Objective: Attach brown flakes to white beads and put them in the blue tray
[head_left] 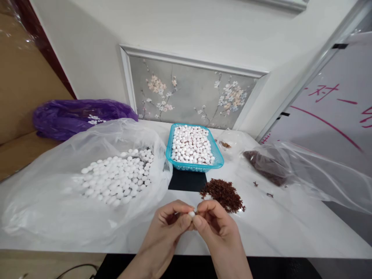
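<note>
Thumb and forefinger of my left hand (171, 223) pinch a small white ball (191, 213) above the front of the table. My right hand (217, 226) is pressed up against it, its thumb and forefinger closed at the ball's right side. Whatever sits between those right fingertips is hidden. Just beyond my right hand lies a heap of small brown star-shaped pieces (223, 195). To the left, an open clear plastic bag (58, 193) holds many loose white balls (116, 178). A blue plastic basket (189, 167) filled with white balls stands behind my hands.
A black flat patch (187, 181) shows in front of the basket. At right lies a clear bag of brown pieces (267, 166), with a few strays (270, 195) nearby. A purple bag (81, 116) rests at back left. A whiteboard (328, 100) leans at right.
</note>
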The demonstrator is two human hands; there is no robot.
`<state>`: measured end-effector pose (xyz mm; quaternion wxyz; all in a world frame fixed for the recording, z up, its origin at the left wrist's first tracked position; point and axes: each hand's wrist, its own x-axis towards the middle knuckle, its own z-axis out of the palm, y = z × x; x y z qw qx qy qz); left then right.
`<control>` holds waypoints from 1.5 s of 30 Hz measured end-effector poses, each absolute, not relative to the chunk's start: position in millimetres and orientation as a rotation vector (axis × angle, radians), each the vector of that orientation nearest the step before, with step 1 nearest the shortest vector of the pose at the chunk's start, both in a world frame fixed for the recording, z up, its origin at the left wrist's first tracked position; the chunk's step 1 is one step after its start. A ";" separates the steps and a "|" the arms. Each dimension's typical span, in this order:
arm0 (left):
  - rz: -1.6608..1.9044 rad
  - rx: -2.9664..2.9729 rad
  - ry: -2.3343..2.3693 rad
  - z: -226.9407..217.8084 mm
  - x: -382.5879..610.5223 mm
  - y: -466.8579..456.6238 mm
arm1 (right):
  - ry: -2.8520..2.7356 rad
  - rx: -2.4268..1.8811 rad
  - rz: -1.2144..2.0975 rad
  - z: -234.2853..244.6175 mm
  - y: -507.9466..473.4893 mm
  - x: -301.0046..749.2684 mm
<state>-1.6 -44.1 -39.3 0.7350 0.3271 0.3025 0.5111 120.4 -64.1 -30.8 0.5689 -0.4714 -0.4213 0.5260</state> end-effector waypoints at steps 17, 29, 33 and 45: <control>1.123 0.716 0.688 -35.3 1.9 -41.1 | -1.071 -1.076 1.235 -28.4 -62.7 123.7; 1.072 0.735 0.672 -27.9 3.4 -45.2 | -1.565 -1.056 1.079 -18.0 -62.2 144.8; 1.055 0.783 0.671 -31.3 3.5 -44.5 | -1.568 -1.071 1.038 -20.1 -61.9 146.4; 1.077 0.866 0.817 -31.0 6.3 -45.6 | -1.616 -1.096 0.851 -18.6 -66.0 143.8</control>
